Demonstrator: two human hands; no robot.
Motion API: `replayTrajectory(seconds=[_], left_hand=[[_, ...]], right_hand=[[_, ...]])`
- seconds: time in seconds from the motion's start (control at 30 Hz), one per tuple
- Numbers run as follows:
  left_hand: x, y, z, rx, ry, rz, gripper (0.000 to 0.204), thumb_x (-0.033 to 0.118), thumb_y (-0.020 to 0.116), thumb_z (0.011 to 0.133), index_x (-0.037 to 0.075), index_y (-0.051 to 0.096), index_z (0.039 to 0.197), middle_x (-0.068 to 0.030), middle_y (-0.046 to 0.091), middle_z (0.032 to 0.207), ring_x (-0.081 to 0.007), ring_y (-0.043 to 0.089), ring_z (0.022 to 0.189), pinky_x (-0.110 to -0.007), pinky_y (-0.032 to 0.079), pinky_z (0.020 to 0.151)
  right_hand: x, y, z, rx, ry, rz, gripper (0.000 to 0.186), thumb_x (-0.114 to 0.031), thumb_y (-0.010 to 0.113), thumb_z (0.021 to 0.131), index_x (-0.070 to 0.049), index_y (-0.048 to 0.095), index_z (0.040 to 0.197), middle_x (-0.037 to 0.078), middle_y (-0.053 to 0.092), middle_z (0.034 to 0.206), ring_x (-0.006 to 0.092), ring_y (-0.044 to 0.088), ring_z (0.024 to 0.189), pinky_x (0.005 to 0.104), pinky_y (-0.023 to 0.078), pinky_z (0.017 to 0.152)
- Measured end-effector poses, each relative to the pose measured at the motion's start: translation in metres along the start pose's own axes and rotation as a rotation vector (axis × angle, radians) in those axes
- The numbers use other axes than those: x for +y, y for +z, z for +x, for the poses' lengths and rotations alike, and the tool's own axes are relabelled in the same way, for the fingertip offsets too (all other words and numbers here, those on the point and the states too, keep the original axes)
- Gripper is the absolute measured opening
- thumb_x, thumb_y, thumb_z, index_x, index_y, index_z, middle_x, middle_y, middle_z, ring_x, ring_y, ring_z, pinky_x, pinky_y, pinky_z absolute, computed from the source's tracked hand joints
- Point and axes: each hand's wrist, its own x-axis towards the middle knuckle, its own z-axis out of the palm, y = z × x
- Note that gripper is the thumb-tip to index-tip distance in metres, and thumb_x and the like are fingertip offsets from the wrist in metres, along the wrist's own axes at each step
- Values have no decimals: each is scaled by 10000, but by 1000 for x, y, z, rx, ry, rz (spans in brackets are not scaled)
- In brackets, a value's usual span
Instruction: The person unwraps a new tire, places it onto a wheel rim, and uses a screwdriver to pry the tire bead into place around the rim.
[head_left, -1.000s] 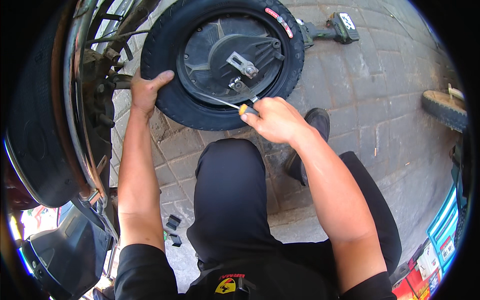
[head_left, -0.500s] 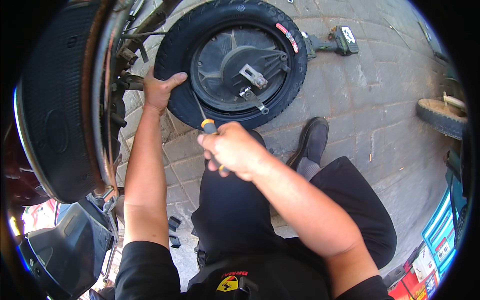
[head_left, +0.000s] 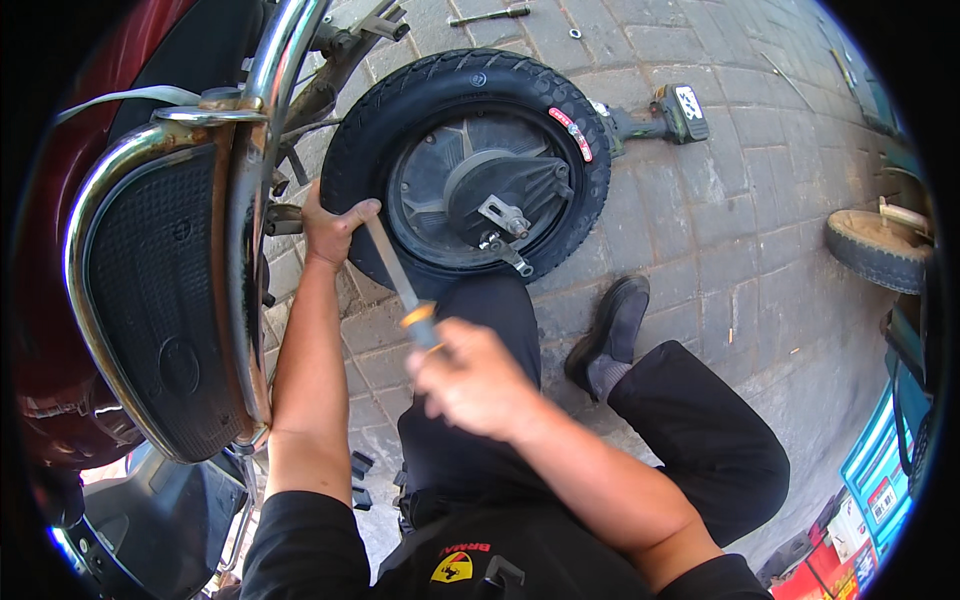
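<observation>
A black tyre (head_left: 352, 150) sits around a dark hub motor wheel (head_left: 430, 200), standing tilted on the paving by my knee. My left hand (head_left: 332, 225) grips the tyre's left side, thumb over the sidewall and fingers partly hidden behind it. In my right hand (head_left: 475, 378), closed and blurred by motion, is a screwdriver (head_left: 420, 325) with a grey and orange handle. Its blurred shaft points up toward the tyre's lower left edge, beside my left thumb. I cannot tell whether the tip touches the rubber. A metal axle bracket (head_left: 505, 217) and a small arm stick out of the hub.
Close on my left stands a red vehicle with a chrome bar (head_left: 245, 250) and black footboard (head_left: 165, 300). Beyond the tyre lie a cordless power tool (head_left: 660, 122), a metal tool (head_left: 490, 16) and a nut (head_left: 575, 33). A smaller wheel (head_left: 875, 255) is far right, above a blue case (head_left: 880, 480).
My right hand has pulled the screwdriver back toward me, away from the tyre bead, and its shaft shows more. My left hand keeps its hold. The view has shifted, so the scene sits lower.
</observation>
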Motion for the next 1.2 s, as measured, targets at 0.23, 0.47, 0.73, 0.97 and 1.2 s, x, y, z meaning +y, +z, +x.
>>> replayTrajectory(seconds=[0.23,0.47,0.73,0.97,1.2], left_hand=[[4,-1,0,-29,-41,-58,626,144,917,648,-13,644,1189,-100,720,1093,-199,682,959,-327,538,904],[5,-2,2,-57,-63,-98,655,140,915,646,-13,637,1219,-103,716,1122,-211,681,988,-332,532,929],[7,-3,1,-80,-85,-78,699,155,917,652,-18,619,1260,-108,704,1163,-213,672,1029,-335,521,950],[10,-1,1,-53,-95,-69,717,154,913,643,-25,612,1268,-104,707,1156,-208,671,1036,-333,518,959],[7,-2,1,-56,-71,-86,673,134,902,649,-26,621,1239,-109,708,1152,-203,679,1013,-333,529,939]], right_hand=[[9,-52,48,249,101,147,269,-256,543,1033,-15,577,920,55,593,737,111,563,533,270,420,395],[51,-26,68,427,-187,0,239,-232,607,1004,-2,600,941,26,605,695,76,553,527,252,437,475],[69,-19,87,469,-289,64,186,-181,642,986,-1,611,951,14,617,699,65,562,544,246,449,503],[61,-23,91,465,-269,150,182,-175,639,978,-4,605,925,36,620,677,95,579,537,276,460,510],[76,-11,118,524,-352,-17,191,-183,628,988,0,597,941,31,630,679,88,596,548,268,476,512]])
